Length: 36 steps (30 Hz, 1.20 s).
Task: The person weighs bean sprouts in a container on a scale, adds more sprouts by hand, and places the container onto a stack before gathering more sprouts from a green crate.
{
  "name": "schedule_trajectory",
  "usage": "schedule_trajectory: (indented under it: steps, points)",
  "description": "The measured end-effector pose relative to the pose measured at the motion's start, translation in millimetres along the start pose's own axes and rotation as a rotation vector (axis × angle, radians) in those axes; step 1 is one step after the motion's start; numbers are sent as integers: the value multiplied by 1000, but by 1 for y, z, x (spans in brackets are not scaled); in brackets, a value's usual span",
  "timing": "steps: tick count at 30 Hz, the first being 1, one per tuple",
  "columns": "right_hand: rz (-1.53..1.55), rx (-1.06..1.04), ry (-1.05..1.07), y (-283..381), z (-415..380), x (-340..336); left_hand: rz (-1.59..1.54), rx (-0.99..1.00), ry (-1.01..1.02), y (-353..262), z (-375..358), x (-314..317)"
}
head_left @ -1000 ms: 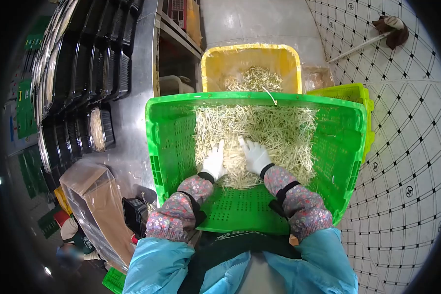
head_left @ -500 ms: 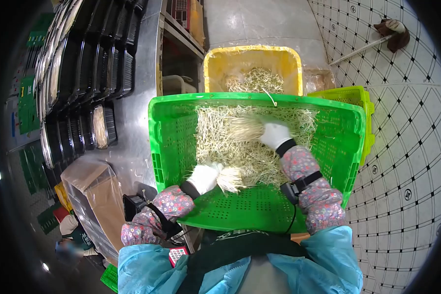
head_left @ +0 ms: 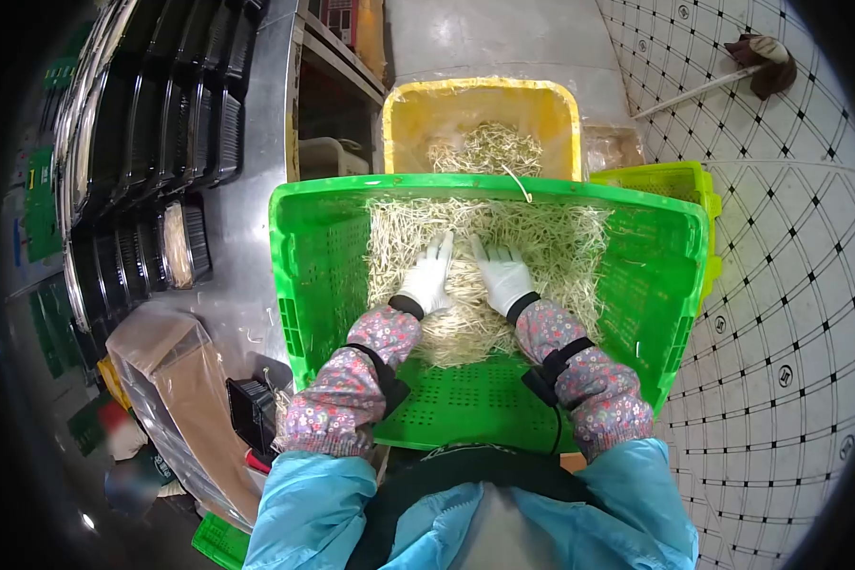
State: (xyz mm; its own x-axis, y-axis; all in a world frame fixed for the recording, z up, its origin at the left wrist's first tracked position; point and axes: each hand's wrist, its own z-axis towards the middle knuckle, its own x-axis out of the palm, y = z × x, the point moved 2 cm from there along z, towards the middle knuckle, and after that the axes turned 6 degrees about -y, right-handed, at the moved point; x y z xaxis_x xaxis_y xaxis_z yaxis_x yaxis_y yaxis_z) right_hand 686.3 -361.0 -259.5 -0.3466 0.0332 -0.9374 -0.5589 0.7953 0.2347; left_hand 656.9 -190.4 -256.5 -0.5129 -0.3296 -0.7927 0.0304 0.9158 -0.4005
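Note:
A large green perforated crate stands in front of me, with a thick heap of thin, pale sprouts spread over its bottom. My left hand, in a white glove, rests on the sprouts with its fingers stretched forward. Opposite it, my gloved right hand also lies with fingers extended and apart from a fist. Between the two palms runs a strip of sprouts, which neither hand is closed around. Some of the fingertips blend into the pale heap.
Behind the crate is a yellow bin with more sprouts. Black plastic trays are stacked on the metal table at left. A plastic-wrapped carton stands nearby. A lime-green crate sits right. Another person is at lower left.
My left hand has moved forward and right, letting go of its bunch of sprouts. My right hand has come left and slightly nearer, its fingers now extended beside the left.

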Motion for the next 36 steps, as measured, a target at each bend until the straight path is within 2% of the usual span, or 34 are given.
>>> schedule_trajectory:
  steps: [2, 3, 6, 8, 10, 11, 12, 13, 14, 15, 16, 17, 18, 20, 21, 22, 23, 24, 25, 26, 27, 28, 30, 31, 34, 36]
  points:
    - [103, 96, 143, -2, 0, 2, -128, -237, 75, 6, 3, 10]
    - [105, 96, 142, -3, -2, 7, -93, -157, -30, 10, -2, 18]
    - [199, 24, 55, -22, -12, 19, -47, -78, 31, 4, -18, 2]
    - [376, -45, -98, -43, -11, 13, -79, -37, -58, 1, -36, -9]
    - [235, 197, -75, -74, -8, 2, 15, -72, 53, 16, -56, -12]
    - [235, 191, -80, -76, -1, -4, 34, -40, 64, 22, -67, -15]
    - [292, 250, -71, -76, 1, -21, 105, 21, -17, 25, -75, -8]
    - [347, 312, -58, -73, 1, -36, 95, 2, 51, 21, -79, -8]
    - [348, 332, 87, -58, 8, -46, 87, -18, 112, 15, -80, -11]
    - [373, 216, -72, -42, 11, -38, 88, -21, 106, 8, -80, -14]
    - [481, 166, -117, -23, 17, -29, 91, 54, 85, 0, -80, -17]
    - [480, 114, -9, 1, 23, -41, 96, 131, 66, -4, -81, -20]
    - [409, 102, 195, 17, 26, -33, 97, 128, 65, -3, -84, -20]
    - [196, -129, 254, 29, 13, 1, 169, -86, 124, 4, -93, -19]
    - [196, -135, 256, 30, 12, -4, 116, -140, 188, 10, -97, -25]
    - [184, -114, 347, 28, 15, -14, 112, -149, 183, 15, -106, -35]
    - [171, -95, 438, 28, 18, -22, -98, -180, 110, 19, -117, -46]
    - [170, -104, 441, 26, 26, -20, -303, -205, 38, 20, -127, -59]
    - [224, -90, 415, 22, 37, -17, -369, -177, -91, 12, -138, -77]
    - [276, -78, 389, 20, 46, -12, -524, -279, -59, 5, -147, -96]
    - [307, -51, 267, 20, 52, -8, -657, -286, -134, 1, -157, -109]
    - [304, -63, 268, 29, 53, -17, -790, -292, -210, -3, -171, -120]
    - [542, 144, 433, 50, 50, -31, -894, -313, -370, -7, -203, -146]
    - [405, 65, 501, 65, 46, -29, -857, -327, -428, -2, -222, -156]
    - [188, -115, 287, 99, 4, -29, -863, -515, -764, 13, -289, -173]
    - [83, -153, 213, 116, -24, -29, -963, -591, -1047, 26, -327, -173]
